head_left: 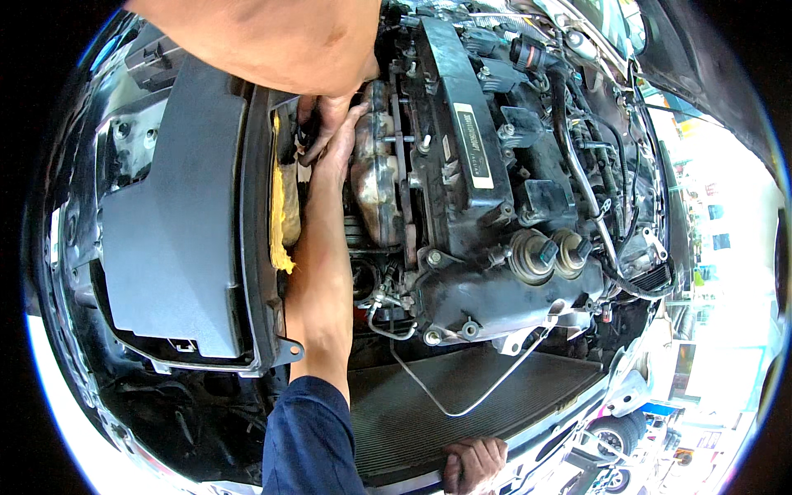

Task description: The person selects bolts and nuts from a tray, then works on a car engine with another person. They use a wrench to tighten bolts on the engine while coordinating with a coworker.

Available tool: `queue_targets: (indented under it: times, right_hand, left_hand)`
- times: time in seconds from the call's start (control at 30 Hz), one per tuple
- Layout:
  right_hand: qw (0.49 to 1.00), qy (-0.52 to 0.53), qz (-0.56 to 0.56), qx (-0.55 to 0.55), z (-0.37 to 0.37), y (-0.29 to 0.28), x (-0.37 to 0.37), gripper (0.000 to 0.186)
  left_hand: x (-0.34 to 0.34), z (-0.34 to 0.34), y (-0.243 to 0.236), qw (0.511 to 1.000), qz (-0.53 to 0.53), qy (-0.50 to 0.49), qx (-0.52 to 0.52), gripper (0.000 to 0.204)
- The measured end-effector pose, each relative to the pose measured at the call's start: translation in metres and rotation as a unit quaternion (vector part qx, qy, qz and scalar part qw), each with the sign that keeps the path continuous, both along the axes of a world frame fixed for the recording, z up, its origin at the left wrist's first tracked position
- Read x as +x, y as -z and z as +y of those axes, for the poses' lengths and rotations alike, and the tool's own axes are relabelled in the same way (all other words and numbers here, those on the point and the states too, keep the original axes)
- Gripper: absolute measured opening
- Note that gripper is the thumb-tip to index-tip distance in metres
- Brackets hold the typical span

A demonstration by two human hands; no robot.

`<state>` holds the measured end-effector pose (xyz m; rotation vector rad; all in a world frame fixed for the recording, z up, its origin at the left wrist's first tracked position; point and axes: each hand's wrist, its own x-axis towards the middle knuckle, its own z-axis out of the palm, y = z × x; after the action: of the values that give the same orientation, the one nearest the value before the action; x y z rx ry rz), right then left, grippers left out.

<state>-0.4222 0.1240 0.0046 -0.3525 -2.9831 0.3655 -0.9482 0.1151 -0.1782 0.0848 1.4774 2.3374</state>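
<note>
My left hand [338, 144] reaches from the lower edge, navy sleeve [312, 437] to the elbow, into the narrow gap beside the exhaust manifold [378, 177]. Its fingers are partly hidden there, so their grip cannot be seen. Another person's bare arm [280, 41], very close and large, comes in from the top left, and a hand [322, 124] meets mine in the gap. Low in the picture, my right hand [476, 462] is closed over the front frame rail [417, 478]. Left of my forearm hangs a frayed yellow strip [280, 206].
A large black plastic housing [177, 223] with a mounting tab fills the left side. The black engine cover [466, 115] stands to the right. In front lies the radiator [487, 388], with a bent metal rod [450, 412] above it. Wheels [615, 437] stand at lower right.
</note>
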Motion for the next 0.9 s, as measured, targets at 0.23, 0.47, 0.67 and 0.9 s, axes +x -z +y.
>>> queue_targets:
  times: [0.23, 0.47, 0.67, 0.9]
  right_hand:
    - [0.999, -0.003, 0.024, -0.031, 0.006, -0.002, -0.01, 0.011]
    - [1.0, -0.005, 0.005, -0.02, 0.007, -0.003, -0.003, 0.01]
    - [0.998, -0.039, 0.031, -0.032, 0.005, 0.005, -0.001, 0.01]
    - [0.997, -0.004, 0.07, -0.039, 0.007, -0.003, 0.006, 0.009]
  left_hand:
    - [0.012, 0.001, -0.006, 0.998, -0.051, -0.033, 0.002, 0.08]
    - [0.027, 0.013, -0.014, 0.991, -0.1, -0.079, 0.035, 0.07]
    - [0.035, -0.023, 0.034, 0.986, -0.075, -0.149, 0.029, 0.076]
    - [0.144, -0.024, -0.04, 0.953, -0.004, -0.064, -0.298, 0.071]
